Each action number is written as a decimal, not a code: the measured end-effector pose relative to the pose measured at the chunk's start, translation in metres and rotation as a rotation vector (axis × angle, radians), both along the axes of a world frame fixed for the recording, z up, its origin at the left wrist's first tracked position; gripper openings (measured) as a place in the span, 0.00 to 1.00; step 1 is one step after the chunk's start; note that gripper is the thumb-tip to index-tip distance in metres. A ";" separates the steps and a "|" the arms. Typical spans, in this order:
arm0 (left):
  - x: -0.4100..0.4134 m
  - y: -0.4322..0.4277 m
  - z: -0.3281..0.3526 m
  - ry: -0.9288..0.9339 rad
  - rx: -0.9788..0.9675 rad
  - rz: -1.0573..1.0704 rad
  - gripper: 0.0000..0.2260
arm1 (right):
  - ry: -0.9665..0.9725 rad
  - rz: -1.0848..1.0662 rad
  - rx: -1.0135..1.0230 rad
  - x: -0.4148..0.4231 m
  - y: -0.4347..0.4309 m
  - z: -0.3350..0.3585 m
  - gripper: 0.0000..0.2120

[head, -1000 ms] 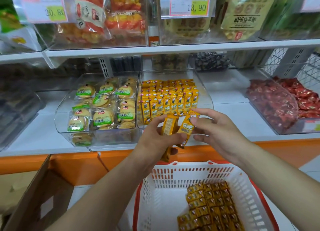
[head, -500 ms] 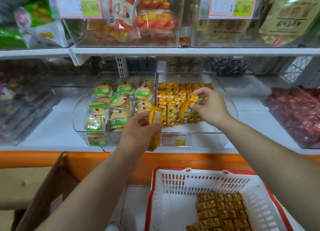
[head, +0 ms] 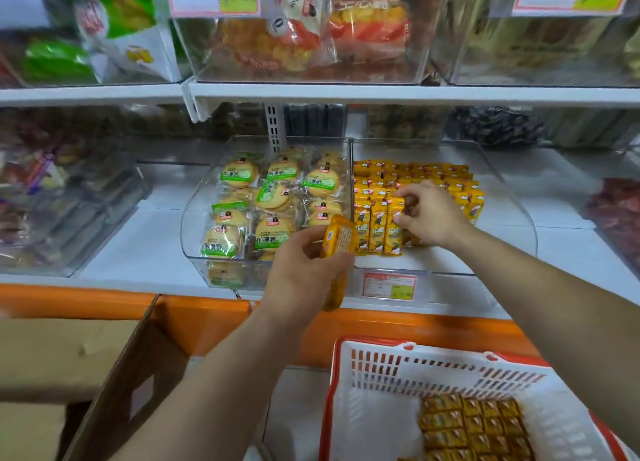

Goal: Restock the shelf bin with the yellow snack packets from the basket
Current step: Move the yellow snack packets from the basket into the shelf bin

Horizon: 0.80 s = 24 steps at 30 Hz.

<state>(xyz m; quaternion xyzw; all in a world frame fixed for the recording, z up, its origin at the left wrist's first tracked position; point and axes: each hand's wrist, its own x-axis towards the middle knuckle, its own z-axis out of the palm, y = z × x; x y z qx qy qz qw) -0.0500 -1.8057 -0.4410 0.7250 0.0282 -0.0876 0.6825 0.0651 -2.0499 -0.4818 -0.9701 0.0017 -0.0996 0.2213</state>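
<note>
Cardboard box (head: 104, 374) flaps are seen at the lower left, below the orange shelf edge (head: 86, 298). On the white shelf above, a clear biscuit bin (head: 194, 239) is filled with round biscuits (head: 273, 197) in green-labelled wrappers, and it is set just beside the shelf bin (head: 512, 218). In front of the biscuit bin the left hand (head: 304, 273) is held up. Held packets (head: 337, 249), yellow, are gripped upright in its curled fingers, with the printed back of one turned to the camera; how many are held cannot be told.

To the right, the clear shelf bin is stocked with rows of yellow snack packets (head: 370, 225), stood upright at its left and back. The right hand (head: 429, 215) is held inside this bin, and the top of a front-row packet (head: 393, 228) is pinched between its thumb and fingertips. A red-framed price label (head: 389, 286) is fixed to the bin's front.

At the lower right a white basket (head: 381, 367) with a red rim is seen, and basket packets (head: 474, 426) are laid flat in a block toward its right side. Red-wrapped sweets (head: 616, 211) are visible at the far right edge.
</note>
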 end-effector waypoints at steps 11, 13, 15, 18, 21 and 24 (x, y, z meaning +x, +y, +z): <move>0.003 -0.006 -0.005 0.018 0.005 -0.014 0.11 | 0.115 0.100 -0.350 -0.004 -0.009 0.014 0.53; 0.003 -0.007 -0.006 0.027 0.002 -0.015 0.12 | 0.159 0.127 -0.416 -0.001 -0.009 0.012 0.58; 0.003 -0.008 -0.007 0.032 0.000 -0.012 0.13 | 0.173 0.152 -0.480 0.002 -0.007 0.008 0.59; 0.006 -0.006 -0.010 0.035 -0.002 -0.004 0.12 | 0.126 0.146 -0.507 0.008 -0.007 0.003 0.57; 0.008 -0.006 -0.013 0.041 -0.010 0.003 0.13 | 0.048 0.146 -0.564 0.012 -0.009 0.001 0.55; 0.009 -0.007 -0.015 0.048 -0.018 0.005 0.13 | 0.003 0.146 -0.615 0.016 -0.010 -0.003 0.53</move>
